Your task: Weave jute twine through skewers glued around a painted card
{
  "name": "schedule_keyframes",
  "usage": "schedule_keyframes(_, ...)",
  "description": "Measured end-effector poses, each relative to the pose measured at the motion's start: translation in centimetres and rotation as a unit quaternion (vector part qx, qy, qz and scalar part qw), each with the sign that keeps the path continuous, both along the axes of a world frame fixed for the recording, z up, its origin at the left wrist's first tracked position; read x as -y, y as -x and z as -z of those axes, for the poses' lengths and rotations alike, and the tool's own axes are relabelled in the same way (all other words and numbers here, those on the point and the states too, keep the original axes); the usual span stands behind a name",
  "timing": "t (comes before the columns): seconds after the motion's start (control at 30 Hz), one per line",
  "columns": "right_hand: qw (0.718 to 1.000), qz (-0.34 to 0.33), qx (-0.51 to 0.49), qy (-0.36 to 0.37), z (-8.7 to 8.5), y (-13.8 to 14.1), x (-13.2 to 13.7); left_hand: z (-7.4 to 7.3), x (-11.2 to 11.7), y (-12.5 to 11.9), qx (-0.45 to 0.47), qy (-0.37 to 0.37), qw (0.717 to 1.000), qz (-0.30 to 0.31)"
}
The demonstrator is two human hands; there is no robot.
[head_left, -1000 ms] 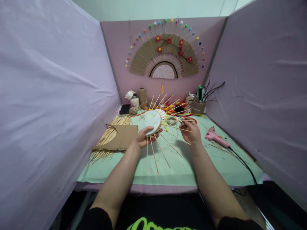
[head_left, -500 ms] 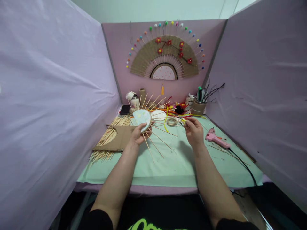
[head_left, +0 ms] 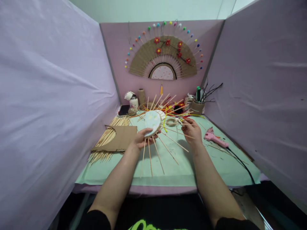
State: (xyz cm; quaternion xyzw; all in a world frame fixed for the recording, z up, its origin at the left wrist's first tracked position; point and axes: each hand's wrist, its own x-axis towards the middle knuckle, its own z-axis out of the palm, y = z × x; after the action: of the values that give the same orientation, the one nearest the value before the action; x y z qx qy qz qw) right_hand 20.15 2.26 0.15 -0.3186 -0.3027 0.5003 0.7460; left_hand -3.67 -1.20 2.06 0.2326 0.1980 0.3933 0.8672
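Observation:
My left hand (head_left: 140,138) grips the lower edge of a pale half-round disc (head_left: 152,120) with thin wooden sticks (head_left: 158,152) fanning out from it, held above the green mat (head_left: 182,166). My right hand (head_left: 192,131) is closed in a pinch on one of the fan's sticks at its right side. A small coil of twine (head_left: 171,121) lies just behind the hands.
A cardboard piece over a bundle of sticks (head_left: 115,138) lies at left. A pink glue gun (head_left: 213,137) with a black cord is at right. Jars, a phone and a pen pot (head_left: 198,105) line the back wall under a finished fan (head_left: 163,57).
The disc with its sticks swung left and up half a second ago, then came back toward the centre and lower. My right hand dropped slightly onto a stick.

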Motion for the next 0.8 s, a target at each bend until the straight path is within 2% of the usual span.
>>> schedule_keyframes(0.2, 0.994, 0.099, 0.018, -0.039, 0.2, 0.2, 0.2, 1.6, 1.1, -2.2, -0.084, -0.045, 0.985, 0.142)
schedule_keyframes(0.3, 0.994, 0.099, 0.022, -0.041, 0.2, 0.3, 0.2, 1.9, 1.3, -2.4, -0.097, -0.076, 0.976, 0.179)
schedule_keyframes(0.5, 0.998, 0.065, 0.017, -0.012, 0.1, 0.3, 0.2, 1.6, 1.0, -1.8, -0.052, -0.117, 0.983, 0.132)
schedule_keyframes(0.8, 0.998, 0.060, 0.020, -0.007, 0.1, 0.3, 0.2, 0.3, 1.1, -1.7, -0.003, -0.039, 0.999, 0.012)
